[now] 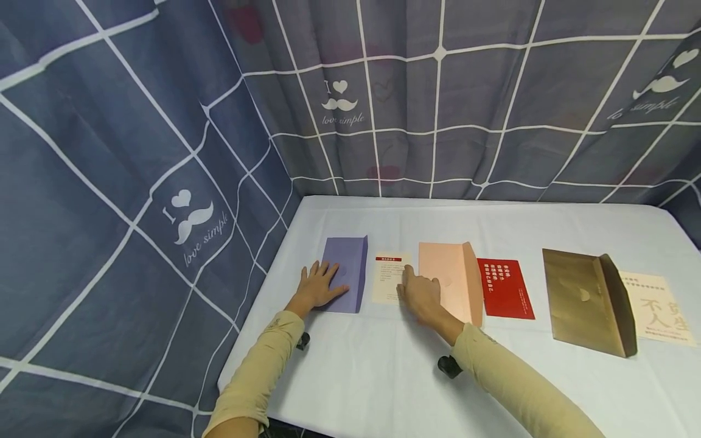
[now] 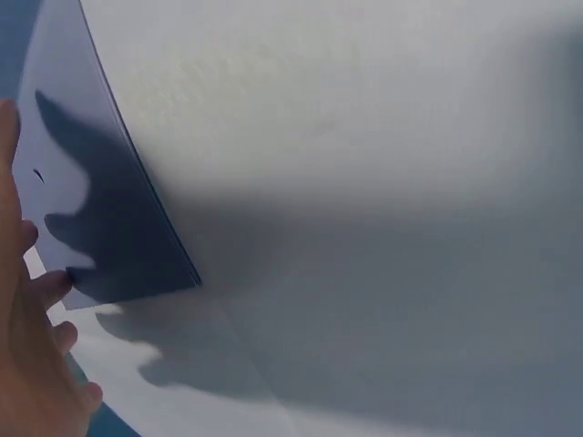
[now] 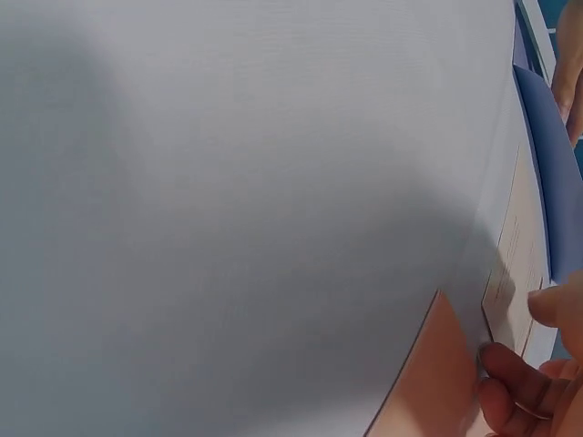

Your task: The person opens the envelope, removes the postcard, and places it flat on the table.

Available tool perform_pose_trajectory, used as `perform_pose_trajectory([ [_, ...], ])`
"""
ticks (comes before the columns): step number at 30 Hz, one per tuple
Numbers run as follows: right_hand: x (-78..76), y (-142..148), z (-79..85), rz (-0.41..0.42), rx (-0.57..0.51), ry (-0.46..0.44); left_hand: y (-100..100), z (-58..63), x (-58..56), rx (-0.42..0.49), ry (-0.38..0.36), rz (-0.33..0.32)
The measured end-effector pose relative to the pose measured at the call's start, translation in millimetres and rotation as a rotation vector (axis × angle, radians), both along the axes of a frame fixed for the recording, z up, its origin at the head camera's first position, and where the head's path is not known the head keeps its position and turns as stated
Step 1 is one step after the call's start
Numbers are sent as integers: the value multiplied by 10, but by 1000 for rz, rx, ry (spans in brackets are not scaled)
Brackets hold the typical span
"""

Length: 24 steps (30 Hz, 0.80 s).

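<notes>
My left hand (image 1: 317,287) rests with spread fingers on a purple envelope (image 1: 350,258), whose flap is raised along its right side. In the left wrist view, part of the left hand (image 2: 32,319) shows beside the purple envelope (image 2: 118,228). A cream card (image 1: 386,280) with a red heading lies flat to the right of that envelope. My right hand (image 1: 421,297) is at the card's right edge, index finger extended and other fingers loosely bent. It partly covers a peach envelope (image 1: 446,267). In the right wrist view, thumb and fingers stand apart near the cream card (image 3: 515,264); contact is unclear.
A red card (image 1: 505,289) with white writing lies beside the peach envelope. Further right are a gold envelope (image 1: 575,298) with a raised flap and a cream card (image 1: 657,307), partly behind it. A white cloth covers the table (image 1: 372,371); grey checked curtains (image 1: 405,103) surround it.
</notes>
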State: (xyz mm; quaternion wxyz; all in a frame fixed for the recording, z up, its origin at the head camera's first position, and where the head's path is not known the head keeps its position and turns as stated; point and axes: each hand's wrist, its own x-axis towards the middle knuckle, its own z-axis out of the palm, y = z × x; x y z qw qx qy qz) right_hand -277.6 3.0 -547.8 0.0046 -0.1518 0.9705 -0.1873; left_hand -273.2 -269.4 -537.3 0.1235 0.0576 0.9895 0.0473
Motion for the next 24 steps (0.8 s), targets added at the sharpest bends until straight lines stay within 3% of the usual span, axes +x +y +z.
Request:
perform_pose_trajectory([
  [7,-92,55,10,-25,-72,92,5,24,-54,71,75,12],
  [13,-191,189,15,13,-144,93,27,88,-110,113,126,12],
  [20,-268,474,-4,97,-261,130,140,105,-2,179,202,19],
  [24,-309,670,33,140,-229,168,229,123,67,156,199,4],
])
